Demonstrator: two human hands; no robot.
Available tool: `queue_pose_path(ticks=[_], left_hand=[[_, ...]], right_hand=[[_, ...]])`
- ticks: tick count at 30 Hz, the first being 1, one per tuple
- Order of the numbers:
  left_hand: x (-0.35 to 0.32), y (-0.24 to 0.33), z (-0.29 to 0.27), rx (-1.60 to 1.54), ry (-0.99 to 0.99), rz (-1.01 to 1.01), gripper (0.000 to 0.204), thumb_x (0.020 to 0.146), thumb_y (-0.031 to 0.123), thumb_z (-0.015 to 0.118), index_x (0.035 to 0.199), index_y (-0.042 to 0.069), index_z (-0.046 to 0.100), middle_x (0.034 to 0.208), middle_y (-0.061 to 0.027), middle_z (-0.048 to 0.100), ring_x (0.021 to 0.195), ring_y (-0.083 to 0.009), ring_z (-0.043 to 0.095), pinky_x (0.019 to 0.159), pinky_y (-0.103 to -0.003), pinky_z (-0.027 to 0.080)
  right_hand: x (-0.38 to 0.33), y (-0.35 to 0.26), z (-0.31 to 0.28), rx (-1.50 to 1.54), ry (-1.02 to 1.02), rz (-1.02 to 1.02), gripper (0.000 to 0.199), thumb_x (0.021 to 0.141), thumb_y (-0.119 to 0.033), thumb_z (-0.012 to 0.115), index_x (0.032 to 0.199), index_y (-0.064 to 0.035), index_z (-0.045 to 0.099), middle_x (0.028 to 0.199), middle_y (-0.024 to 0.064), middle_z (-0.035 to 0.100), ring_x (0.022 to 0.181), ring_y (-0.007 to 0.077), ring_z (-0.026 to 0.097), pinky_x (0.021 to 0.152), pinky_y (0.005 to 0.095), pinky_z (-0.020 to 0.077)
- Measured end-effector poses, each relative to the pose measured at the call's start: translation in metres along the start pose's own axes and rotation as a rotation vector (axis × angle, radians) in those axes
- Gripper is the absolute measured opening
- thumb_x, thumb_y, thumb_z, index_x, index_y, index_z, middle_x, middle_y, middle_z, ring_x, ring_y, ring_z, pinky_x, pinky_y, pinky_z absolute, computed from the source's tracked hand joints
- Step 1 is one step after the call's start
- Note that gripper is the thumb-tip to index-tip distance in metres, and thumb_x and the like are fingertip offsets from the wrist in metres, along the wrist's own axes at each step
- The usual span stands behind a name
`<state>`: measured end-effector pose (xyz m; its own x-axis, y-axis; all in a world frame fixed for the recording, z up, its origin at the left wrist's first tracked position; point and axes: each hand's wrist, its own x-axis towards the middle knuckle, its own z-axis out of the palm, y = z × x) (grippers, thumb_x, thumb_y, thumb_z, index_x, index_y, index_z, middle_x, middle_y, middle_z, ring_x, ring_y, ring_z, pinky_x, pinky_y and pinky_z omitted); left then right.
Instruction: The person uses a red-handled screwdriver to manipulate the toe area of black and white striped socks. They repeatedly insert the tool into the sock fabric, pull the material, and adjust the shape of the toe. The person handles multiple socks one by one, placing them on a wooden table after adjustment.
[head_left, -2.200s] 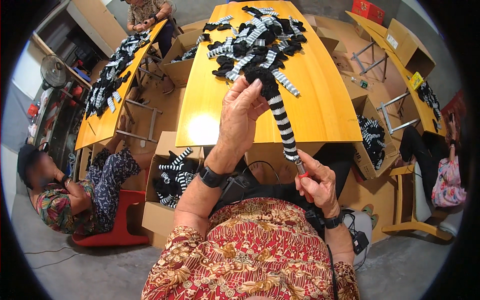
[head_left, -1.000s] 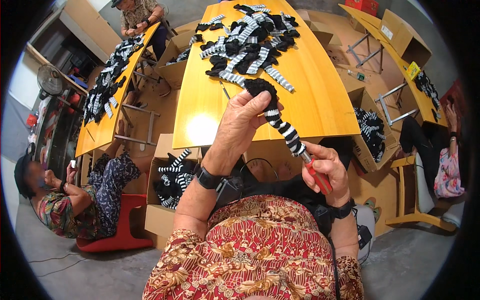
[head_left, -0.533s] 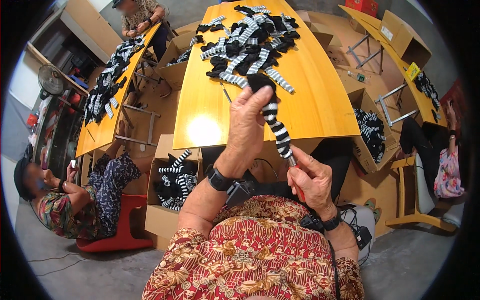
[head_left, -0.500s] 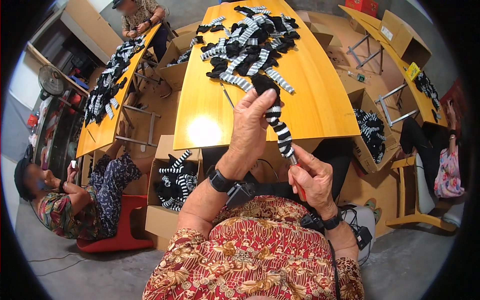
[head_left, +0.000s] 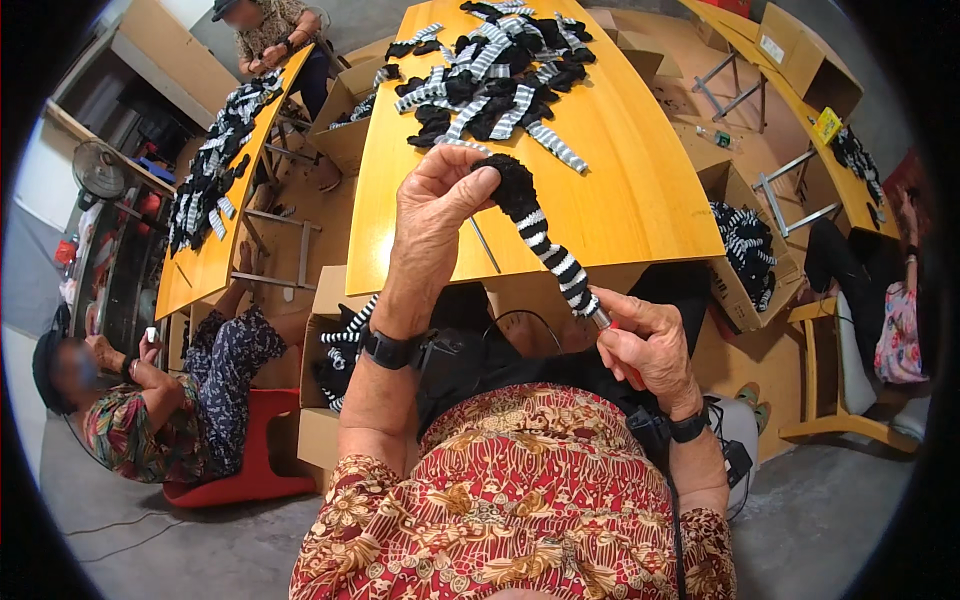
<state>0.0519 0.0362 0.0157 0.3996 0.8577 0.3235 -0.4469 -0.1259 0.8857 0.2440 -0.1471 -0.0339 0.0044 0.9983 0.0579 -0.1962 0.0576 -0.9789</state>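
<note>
Striped sock (head_left: 545, 240) is stretching diagonally across frame centre, from upper left to lower right: left hand (head_left: 435, 205) is pinching its black toe, right hand (head_left: 645, 345) is gripping the cuff, above the yellow worktop (head_left: 640, 190).

Yellow wooden worktop (head_left: 620, 190) is stretching away in front, carrying a heap of black-and-white striped fabric pieces (head_left: 495, 65) toward its far end. A thin metal rod (head_left: 484, 245) is lying near the front edge, apart from the heap.
</note>
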Motion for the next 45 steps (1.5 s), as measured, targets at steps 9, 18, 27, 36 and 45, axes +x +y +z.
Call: queue_pose_path(ticks=[9,18,27,36,45], left_hand=[[0.001,-0.032,0.008,0.062,0.148,0.162,0.011,0.086,0.004,0.069,0.095,0.002,0.063,0.086,-0.0027,0.066,0.076,-0.0075,0.061,0.072,-0.023,0.052],[-0.012,-0.034,0.016,0.026,0.146,0.104,0.012,0.086,0.003,0.069,0.095,0.001,0.062,0.085,-0.0022,0.065,0.074,-0.0082,0.06,0.07,-0.023,0.051],[-0.019,-0.02,0.016,0.087,0.107,0.136,0.019,0.088,-0.001,0.064,0.106,0.001,0.062,0.087,0.0,0.063,0.079,-0.006,0.058,0.071,-0.02,0.049],[-0.02,-0.023,0.017,0.237,0.101,0.222,0.016,0.087,-0.003,0.062,0.102,-0.002,0.062,0.092,-0.0025,0.065,0.078,-0.0078,0.059,0.071,-0.022,0.048],[-0.02,-0.001,0.013,0.226,0.089,0.154,0.02,0.088,-0.002,0.06,0.107,-0.001,0.064,0.09,-0.0008,0.064,0.077,-0.0045,0.054,0.067,-0.019,0.044]], right_hand=[[0.002,0.007,0.011,0.109,0.091,-0.015,0.042,0.089,-0.004,0.057,0.131,-0.0034,0.056,0.067,0.0046,0.061,0.048,0.0047,0.051,0.045,0.0174,0.0427],[-0.004,0.027,0.014,0.008,0.177,-0.099,0.043,0.088,-0.002,0.059,0.13,-0.0055,0.057,0.068,0.0029,0.061,0.051,0.0044,0.051,0.047,0.018,0.0432],[-0.002,0.022,-0.002,-0.248,0.104,-0.186,0.045,0.082,0.001,0.061,0.127,-0.006,0.061,0.069,-0.0004,0.06,0.053,0.0031,0.05,0.049,0.0186,0.0422],[-0.005,0.022,0.008,-0.008,0.097,-0.121,0.044,0.085,0.0,0.06,0.128,-0.0055,0.059,0.07,0.0004,0.06,0.053,0.0034,0.049,0.048,0.0181,0.0404],[0.002,0.007,0.008,-0.245,0.111,-0.152,0.044,0.084,-0.001,0.062,0.128,-0.0051,0.06,0.07,-0.003,0.056,0.052,0.0029,0.047,0.05,0.0188,0.0396]])
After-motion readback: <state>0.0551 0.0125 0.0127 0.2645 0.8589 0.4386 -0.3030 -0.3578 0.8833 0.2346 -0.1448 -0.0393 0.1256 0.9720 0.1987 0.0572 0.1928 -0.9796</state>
